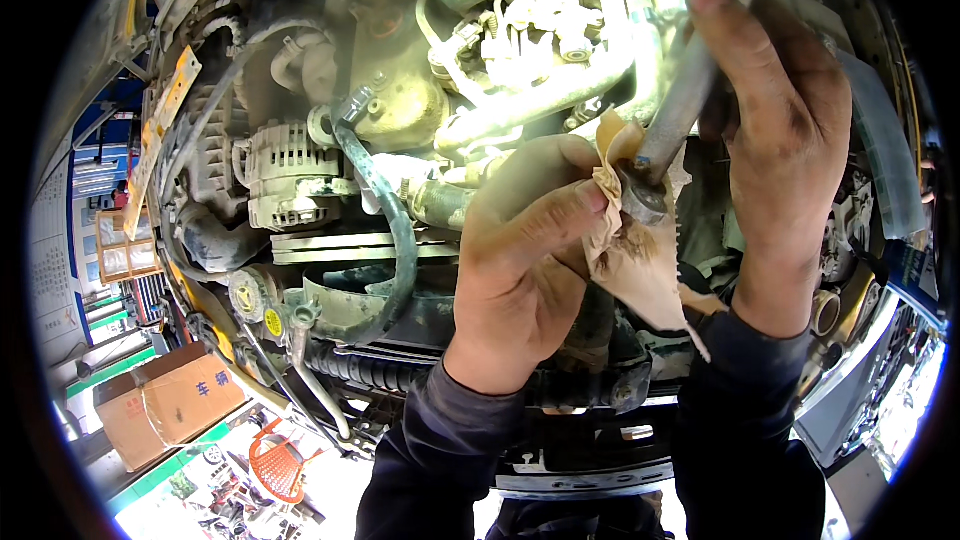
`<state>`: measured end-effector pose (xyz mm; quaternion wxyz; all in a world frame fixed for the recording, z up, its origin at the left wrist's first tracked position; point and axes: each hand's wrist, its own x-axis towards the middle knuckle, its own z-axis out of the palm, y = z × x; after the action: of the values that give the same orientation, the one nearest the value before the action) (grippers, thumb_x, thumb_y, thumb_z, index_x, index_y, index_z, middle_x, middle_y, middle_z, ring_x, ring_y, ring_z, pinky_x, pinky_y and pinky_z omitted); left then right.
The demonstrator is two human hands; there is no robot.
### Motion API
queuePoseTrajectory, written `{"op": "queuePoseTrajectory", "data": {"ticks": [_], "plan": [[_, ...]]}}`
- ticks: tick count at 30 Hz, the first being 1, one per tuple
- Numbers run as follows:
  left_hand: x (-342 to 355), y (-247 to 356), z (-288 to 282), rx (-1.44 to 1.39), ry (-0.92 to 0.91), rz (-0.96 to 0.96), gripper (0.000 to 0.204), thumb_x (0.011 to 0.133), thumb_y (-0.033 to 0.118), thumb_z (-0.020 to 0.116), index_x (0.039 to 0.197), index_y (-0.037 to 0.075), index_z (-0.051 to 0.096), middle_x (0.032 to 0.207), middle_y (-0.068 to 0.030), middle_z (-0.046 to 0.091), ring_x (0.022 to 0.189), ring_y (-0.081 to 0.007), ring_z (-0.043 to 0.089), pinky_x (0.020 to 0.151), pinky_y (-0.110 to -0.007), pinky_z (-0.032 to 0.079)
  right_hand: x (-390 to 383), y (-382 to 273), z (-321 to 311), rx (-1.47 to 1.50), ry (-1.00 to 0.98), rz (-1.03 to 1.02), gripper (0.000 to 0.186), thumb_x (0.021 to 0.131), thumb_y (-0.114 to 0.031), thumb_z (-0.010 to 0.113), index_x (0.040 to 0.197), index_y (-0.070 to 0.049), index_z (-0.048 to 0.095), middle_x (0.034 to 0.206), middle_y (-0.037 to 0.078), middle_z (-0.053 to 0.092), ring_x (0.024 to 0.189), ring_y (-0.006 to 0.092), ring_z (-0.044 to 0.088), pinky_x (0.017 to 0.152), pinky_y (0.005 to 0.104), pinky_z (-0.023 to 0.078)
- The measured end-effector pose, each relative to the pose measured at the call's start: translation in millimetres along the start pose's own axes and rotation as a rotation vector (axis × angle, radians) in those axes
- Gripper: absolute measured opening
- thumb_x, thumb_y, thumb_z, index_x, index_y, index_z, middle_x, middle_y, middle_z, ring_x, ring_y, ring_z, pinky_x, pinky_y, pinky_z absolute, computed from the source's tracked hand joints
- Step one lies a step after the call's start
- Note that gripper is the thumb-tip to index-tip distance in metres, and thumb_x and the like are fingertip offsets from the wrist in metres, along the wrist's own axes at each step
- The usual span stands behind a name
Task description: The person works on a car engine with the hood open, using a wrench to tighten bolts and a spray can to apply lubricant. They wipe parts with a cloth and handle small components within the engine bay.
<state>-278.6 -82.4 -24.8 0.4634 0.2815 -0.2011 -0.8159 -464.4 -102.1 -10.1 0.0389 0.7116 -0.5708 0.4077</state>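
A grey metal pipe (683,105) slants down over the engine bay, its upper part blurred. The fingers and thumb of my right hand (785,130) are closed round its upper part. At the lower end, a wider round fitting (645,203) rests against a sheet of tan paper (635,285) with a jagged edge and a dark brown stain. My left hand (525,260) pinches this paper between thumb and fingers and cups it behind the fitting. Some of the left fingers are hidden behind the paper.
An alternator (292,175) sits at the left of the engine, beside a curved rubber hose (385,195). Pipes and hoses crowd the brightly lit far side. Beyond the car's left edge are a cardboard box (170,405) and an orange slatted plastic item (277,468).
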Motion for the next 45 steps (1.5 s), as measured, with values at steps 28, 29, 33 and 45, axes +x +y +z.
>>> {"op": "queuePoseTrajectory", "data": {"ticks": [28, 29, 33, 45], "plan": [[-7.5, -19.7, 9.5, -0.006, 0.102, 0.189, 0.014, 0.094, 0.009, 0.046, 0.105, 0.001, 0.049, 0.095, -0.013, 0.06, 0.074, -0.0154, 0.058, 0.063, -0.029, 0.049, 13.6, -45.8, 11.6, 0.233, -0.004, 0.478, 0.03, 0.09, -0.028, 0.065, 0.082, 0.001, 0.059, 0.066, 0.013, 0.06, 0.054, 0.023, 0.053, 0.053, 0.0332, 0.042], [-8.2, -19.2, 10.7, 0.018, 0.113, 0.187, 0.01, 0.095, 0.009, 0.046, 0.102, 0.002, 0.048, 0.093, -0.013, 0.059, 0.071, -0.0161, 0.057, 0.059, -0.03, 0.049, 12.1, -45.1, 14.4, 0.226, 0.016, 0.45, 0.031, 0.091, -0.028, 0.064, 0.082, 0.001, 0.058, 0.066, 0.014, 0.059, 0.054, 0.0232, 0.053, 0.053, 0.0337, 0.041], [-7.9, -18.5, 7.0, 0.026, 0.095, 0.162, 0.006, 0.096, 0.007, 0.044, 0.091, 0.005, 0.043, 0.09, -0.0099, 0.051, 0.063, -0.017, 0.05, 0.053, -0.029, 0.043, 11.0, -45.1, 15.3, 0.178, 0.04, 0.376, 0.032, 0.092, -0.027, 0.062, 0.08, 0.001, 0.056, 0.065, 0.014, 0.057, 0.054, 0.024, 0.052, 0.052, 0.0353, 0.04], [-5.2, -11.5, -2.2, -0.111, 0.156, -0.05, 0.012, 0.097, 0.008, 0.042, 0.085, 0.008, 0.04, 0.081, -0.006, 0.043, 0.048, -0.0132, 0.041, 0.043, -0.024, 0.034, 9.6, -48.8, 19.2, 0.137, 0.053, 0.335, 0.027, 0.093, -0.026, 0.061, 0.086, 0.0, 0.059, 0.067, 0.012, 0.056, 0.056, 0.0213, 0.048, 0.055, 0.0347, 0.041]]}}
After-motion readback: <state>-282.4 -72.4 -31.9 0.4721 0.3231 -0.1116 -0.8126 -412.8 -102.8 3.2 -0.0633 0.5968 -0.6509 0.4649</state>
